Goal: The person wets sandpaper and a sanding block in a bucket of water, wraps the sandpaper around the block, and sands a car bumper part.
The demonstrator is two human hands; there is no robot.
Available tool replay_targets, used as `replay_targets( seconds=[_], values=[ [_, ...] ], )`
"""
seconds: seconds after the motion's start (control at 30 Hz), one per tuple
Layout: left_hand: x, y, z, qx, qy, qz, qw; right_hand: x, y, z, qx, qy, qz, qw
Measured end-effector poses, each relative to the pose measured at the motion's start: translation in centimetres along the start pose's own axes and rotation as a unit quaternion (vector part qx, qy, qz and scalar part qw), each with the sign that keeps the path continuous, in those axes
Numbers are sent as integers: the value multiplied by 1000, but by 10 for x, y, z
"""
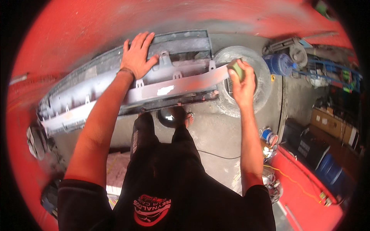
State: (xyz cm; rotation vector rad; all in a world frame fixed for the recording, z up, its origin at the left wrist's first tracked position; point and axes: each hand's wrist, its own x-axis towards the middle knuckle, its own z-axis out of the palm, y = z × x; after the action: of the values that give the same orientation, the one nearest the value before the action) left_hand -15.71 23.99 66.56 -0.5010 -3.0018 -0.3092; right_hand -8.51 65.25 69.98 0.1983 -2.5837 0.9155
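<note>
- Fingers spread wide, our left hand [138, 56] rests flat on a long gray panel [154, 92].
- Our right hand [244, 81] curls firmly around a green block [237, 71] at the panel's right end.
- The panel stretches before our legs [145, 127], beside a dusty tire [262, 82].

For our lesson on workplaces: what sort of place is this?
Probably a workshop, perhaps for vehicle bodywork: the left hand rests on a long grey bumper-like part, a tyre lies near its right end, and the right hand holds a green block.
</note>
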Motion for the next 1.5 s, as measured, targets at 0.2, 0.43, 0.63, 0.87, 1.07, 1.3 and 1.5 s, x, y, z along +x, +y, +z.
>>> replay_targets(
  seconds=[0.2, 0.43, 0.63, 0.87, 1.07, 1.3, 1.5],
  values=[
    [-9, -12, 4, 29, -19, -19, 999, -29, -89, 28, -39, 53, 16, 998],
    [-7, -4, -1, -2, -23, -11, 1000, 7, -22, 36, -123, 113, 139, 976],
    [-11, -8, -12, -2, -35, -31, 999, -17, -83, 42, -108, 91, 99, 985],
    [-2, -3, -4, -11, -28, -16, 999, 23, 22, 39, -118, 137, 186, 966],
    [-6, -7, -9, 2, -20, -14, 1000, -15, -42, 27, -49, 93, 115, 988],
    [-9, -9, -8, 3, -27, -11, 1000, -7, -11, 26, -21, 89, 155, 984],
    [-2, -2, -6, 2, -28, 12, 1000, 17, 32, 31, -14, 93, 149, 984]
  ],
)
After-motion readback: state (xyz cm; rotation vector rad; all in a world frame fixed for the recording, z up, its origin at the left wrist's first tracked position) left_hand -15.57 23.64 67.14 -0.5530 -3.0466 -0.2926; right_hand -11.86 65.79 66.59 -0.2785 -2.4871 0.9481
